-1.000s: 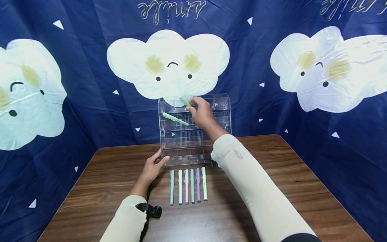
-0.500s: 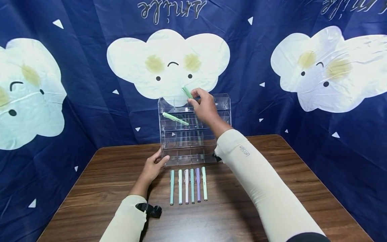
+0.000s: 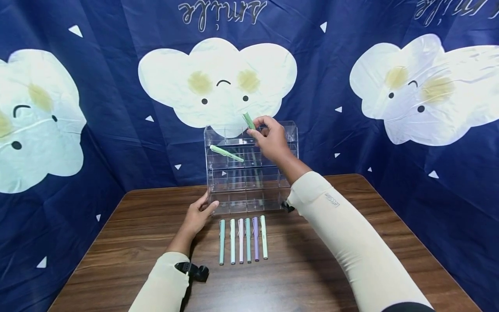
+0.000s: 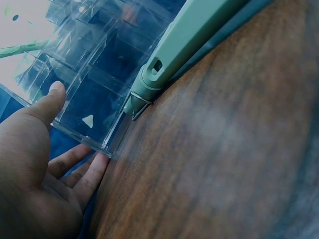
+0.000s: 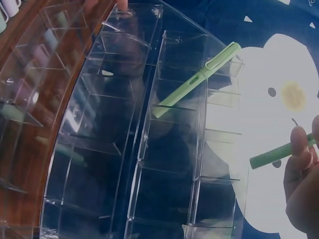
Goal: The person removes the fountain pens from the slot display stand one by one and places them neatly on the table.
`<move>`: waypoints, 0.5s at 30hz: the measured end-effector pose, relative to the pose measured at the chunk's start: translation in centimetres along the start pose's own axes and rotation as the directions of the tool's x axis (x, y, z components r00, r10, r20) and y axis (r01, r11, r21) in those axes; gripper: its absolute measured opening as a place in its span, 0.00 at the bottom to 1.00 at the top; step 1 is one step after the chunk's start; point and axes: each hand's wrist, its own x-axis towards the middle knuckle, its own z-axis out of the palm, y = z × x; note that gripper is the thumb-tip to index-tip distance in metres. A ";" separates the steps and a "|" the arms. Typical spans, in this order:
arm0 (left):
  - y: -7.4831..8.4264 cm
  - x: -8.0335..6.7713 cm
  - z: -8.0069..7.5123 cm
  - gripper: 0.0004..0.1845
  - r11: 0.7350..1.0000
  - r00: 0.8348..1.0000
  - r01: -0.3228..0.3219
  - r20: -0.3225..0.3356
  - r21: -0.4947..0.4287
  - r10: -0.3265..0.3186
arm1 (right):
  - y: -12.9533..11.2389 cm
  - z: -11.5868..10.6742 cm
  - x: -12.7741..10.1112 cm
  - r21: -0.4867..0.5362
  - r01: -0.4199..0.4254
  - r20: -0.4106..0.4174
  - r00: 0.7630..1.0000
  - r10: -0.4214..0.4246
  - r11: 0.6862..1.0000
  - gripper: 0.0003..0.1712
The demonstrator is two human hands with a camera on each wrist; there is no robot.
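Observation:
A clear plastic display rack [image 3: 234, 186] with tiered compartments stands upright at the back of the table. My left hand [image 3: 196, 215] holds its lower left side; in the left wrist view the thumb is in front and the fingers reach behind the edge. Near the rack's top, my right hand [image 3: 270, 138] pinches a green pen [image 3: 248, 121] between thumb and fingers. The right wrist view shows that pen [image 5: 271, 156] apart from the rack. A light green pen [image 3: 227, 153] lies slanted across the upper left compartments.
Several capped pens lie in a row before the rack, among them a teal pen [image 3: 221, 242], a pink pen [image 3: 241, 240] and a purple pen [image 3: 255, 239]. A blue curtain [image 3: 319, 147] with cloud prints hangs behind the wooden table [image 3: 128, 242].
My right hand has moved right along the rack's top with the green pen, which has tilted more upright. The left hand and the row of pens stay in place.

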 end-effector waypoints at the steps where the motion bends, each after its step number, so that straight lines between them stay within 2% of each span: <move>1: 0.0 0.0 0.0 0.40 1.000 1.000 0.003 0.001 0.004 -0.003 | 0.1 -0.2 -0.2 -0.002 0.003 -0.003 1.000 -0.003 1.000 0.12; 5: 0.1 0.1 -0.1 0.40 1.000 1.000 0.010 0.010 0.007 -0.010 | 0.7 -0.9 -1.1 -0.011 0.020 -0.005 1.000 -0.020 1.000 0.12; 15: -0.1 0.1 -0.1 0.41 1.000 1.000 0.020 0.022 0.010 -0.020 | 2.0 -1.8 -3.5 0.061 0.035 0.055 0.998 -0.038 0.998 0.11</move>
